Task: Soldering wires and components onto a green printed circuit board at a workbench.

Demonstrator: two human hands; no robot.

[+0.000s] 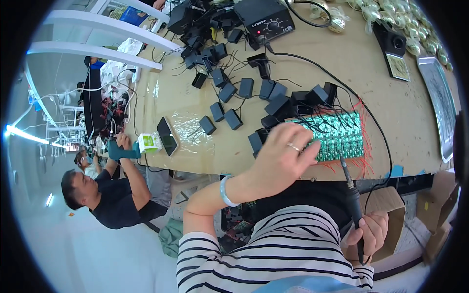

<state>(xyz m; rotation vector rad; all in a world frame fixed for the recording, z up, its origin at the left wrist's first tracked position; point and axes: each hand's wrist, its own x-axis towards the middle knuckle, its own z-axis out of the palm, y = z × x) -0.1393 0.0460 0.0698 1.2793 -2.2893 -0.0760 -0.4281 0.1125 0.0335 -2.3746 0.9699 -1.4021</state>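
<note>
Striped fabric (273, 254) of the person's own top fills the lower middle, nearest the lens. Just beside it, the right hand (367, 234) is curled in a fist around the dark handle of a soldering iron (352, 198), fingers pressed together around the grip; the iron stands nearly upright, its tip at the near edge of the green circuit board panel (339, 136). That panel lies flat on the tan workbench (391, 93), close to its front edge, with red wires (364, 163) fanning out from its right and near sides. The left hand (283, 156) rests palm down on the panel's left end, fingers slightly spread, a ring on 1 of them and a pale bracelet (225, 191) at the wrist (whether the fingertips pinch anything cannot be told). Behind the panel, small black plastic housings (234, 93) with thin leads are scattered across the bench, and a black soldering station (264, 19) sits at the far edge, its cable trailing toward the iron. A phone (166, 136) lies at the bench's left corner. Further left, another person in a dark shirt (115, 200) holds a teal tool (119, 152).
</note>
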